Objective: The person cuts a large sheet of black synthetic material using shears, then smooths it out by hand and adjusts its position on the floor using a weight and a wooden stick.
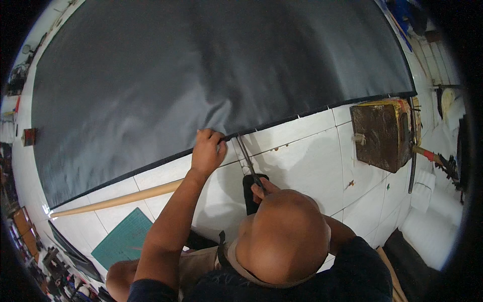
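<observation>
A large sheet of dark grey fabric (pixel 201 70) covers most of a white tiled worktable (pixel 312 156). My left hand (pixel 207 151) pinches the fabric's near edge, fingers closed on it. My right hand (pixel 261 189) is mostly hidden behind a head low in the picture; its fingers grip the black handles of a pair of scissors (pixel 247 161). The scissor blades point up toward the fabric edge, right next to my left hand.
A long wooden stick (pixel 115 200) lies along the fabric's near edge at left. A green cutting mat (pixel 123 239) sits at lower left. A rusty brown block (pixel 377 133) rests at the right, with tools (pixel 437 158) beyond it.
</observation>
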Demonstrator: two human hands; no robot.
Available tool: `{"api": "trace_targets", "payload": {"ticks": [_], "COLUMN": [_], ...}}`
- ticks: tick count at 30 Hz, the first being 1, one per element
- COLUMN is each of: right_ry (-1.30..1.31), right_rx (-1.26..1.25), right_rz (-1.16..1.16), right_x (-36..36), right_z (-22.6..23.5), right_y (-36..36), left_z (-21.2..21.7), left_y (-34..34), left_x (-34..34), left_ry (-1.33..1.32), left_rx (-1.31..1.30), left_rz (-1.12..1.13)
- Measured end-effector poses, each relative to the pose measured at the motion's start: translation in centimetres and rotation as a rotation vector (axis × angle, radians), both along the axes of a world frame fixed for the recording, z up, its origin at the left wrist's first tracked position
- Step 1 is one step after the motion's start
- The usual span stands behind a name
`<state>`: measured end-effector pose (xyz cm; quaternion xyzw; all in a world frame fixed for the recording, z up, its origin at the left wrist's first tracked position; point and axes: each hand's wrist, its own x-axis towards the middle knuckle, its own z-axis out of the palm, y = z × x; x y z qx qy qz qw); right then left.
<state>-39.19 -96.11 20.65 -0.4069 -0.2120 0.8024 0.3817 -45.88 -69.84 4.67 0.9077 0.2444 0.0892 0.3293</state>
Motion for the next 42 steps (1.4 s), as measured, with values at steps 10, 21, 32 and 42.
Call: {"api": "trace_targets", "payload": {"ticks": [10, 21, 32, 42], "right_ry": [-0.22, -0.63, -0.499, -0.886], "right_rx": [-0.097, -0.234, -0.396, -0.138], "right_rz": [-0.165, -0.449, -0.513, -0.467], "right_x": [-2.7, -3.9, -1.9, 0.7], "right_z": [-4.6, -14.2, -12.9, -17.6], "right_y": [0.4, 4.8, 9.4, 12.1], "left_z": [-0.4, -0.4, -0.2, -0.1], "left_y": [-0.7, -0.9, 0.4, 0.7], "left_x": [0.4, 0.4, -1.3, -0.7], "left_ry": [-0.12, -0.082, -0.084, -0.116], "left_rx": [0.039, 0.031, -0.052, -0.133], "left_rz": [0.027, 0.06, 0.043, -0.012]}}
